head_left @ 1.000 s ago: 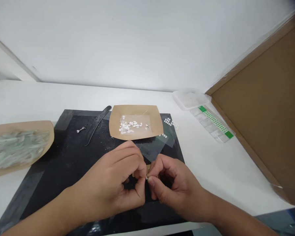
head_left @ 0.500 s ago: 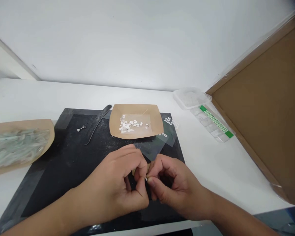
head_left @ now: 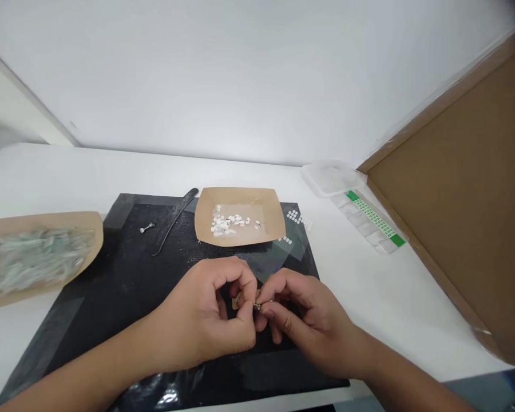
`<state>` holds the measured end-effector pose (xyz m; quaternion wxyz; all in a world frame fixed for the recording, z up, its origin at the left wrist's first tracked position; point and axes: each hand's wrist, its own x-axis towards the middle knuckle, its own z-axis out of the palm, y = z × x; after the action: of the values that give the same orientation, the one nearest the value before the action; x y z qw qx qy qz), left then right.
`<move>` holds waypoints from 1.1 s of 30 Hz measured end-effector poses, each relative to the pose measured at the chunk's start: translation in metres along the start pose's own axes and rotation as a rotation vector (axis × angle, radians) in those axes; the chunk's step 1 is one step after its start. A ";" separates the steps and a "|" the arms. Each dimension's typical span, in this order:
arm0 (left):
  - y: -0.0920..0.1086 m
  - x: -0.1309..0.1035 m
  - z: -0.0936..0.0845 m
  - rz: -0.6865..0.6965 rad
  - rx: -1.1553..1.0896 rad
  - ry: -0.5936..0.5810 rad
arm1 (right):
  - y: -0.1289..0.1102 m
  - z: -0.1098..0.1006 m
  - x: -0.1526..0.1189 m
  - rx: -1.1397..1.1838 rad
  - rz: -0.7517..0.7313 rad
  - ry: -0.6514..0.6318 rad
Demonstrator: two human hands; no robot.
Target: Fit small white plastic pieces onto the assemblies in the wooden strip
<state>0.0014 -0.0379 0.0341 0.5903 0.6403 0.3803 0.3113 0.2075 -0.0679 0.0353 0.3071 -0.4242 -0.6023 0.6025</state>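
Over the black mat (head_left: 124, 297), my left hand (head_left: 217, 315) and my right hand (head_left: 300, 320) meet, thumbs and forefingers pinched together. Between their fingertips is a small shiny metal piece (head_left: 256, 306), mostly hidden, so its kind does not show. Both hands appear to grip it, one from each side. Part of a small tan piece (head_left: 235, 302) shows behind my left fingers. Beyond the hands stands a brown paper tray (head_left: 240, 240) with many small white oval pieces (head_left: 227, 223) in it.
A small metal part (head_left: 147, 228) lies beside a dark curved strip (head_left: 175, 220) on the mat. At left is a paper tray (head_left: 96, 240) of clear plastic packets (head_left: 38, 257). Sheets of white dots (head_left: 298, 217), a green-edged clear strip (head_left: 373, 220), a plastic lid (head_left: 332, 176) and a cardboard box (head_left: 455, 189) are at right.
The hands stay together, but their fingers have shifted slightly and more of the metal piece shows between them. The whole view has moved a little.
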 end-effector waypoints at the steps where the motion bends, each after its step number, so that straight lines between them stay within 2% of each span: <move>1: 0.000 0.000 -0.002 -0.001 0.003 -0.016 | 0.001 0.000 0.000 -0.001 0.001 0.006; 9: 0.006 0.000 -0.021 0.102 0.005 -0.098 | 0.003 -0.002 -0.001 -0.002 -0.018 0.028; 14: 0.007 0.004 -0.025 0.158 0.044 -0.159 | 0.003 -0.004 -0.002 -0.040 -0.074 0.011; 20: 0.003 0.007 -0.028 0.249 0.063 -0.159 | 0.006 -0.005 -0.003 -0.086 -0.094 0.002; 23: 0.000 0.007 -0.030 0.231 0.037 -0.183 | 0.005 -0.005 -0.003 -0.086 -0.090 -0.002; 29: -0.007 0.010 -0.034 0.097 -0.117 -0.262 | 0.006 -0.005 -0.002 -0.098 -0.102 0.016; 33: -0.003 0.010 -0.033 0.127 0.002 -0.224 | 0.008 -0.005 -0.002 -0.116 -0.138 0.035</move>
<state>-0.0219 -0.0123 0.0339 0.6076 0.6943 0.2709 0.2745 0.2142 -0.0681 0.0286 0.3333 -0.4091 -0.6585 0.5366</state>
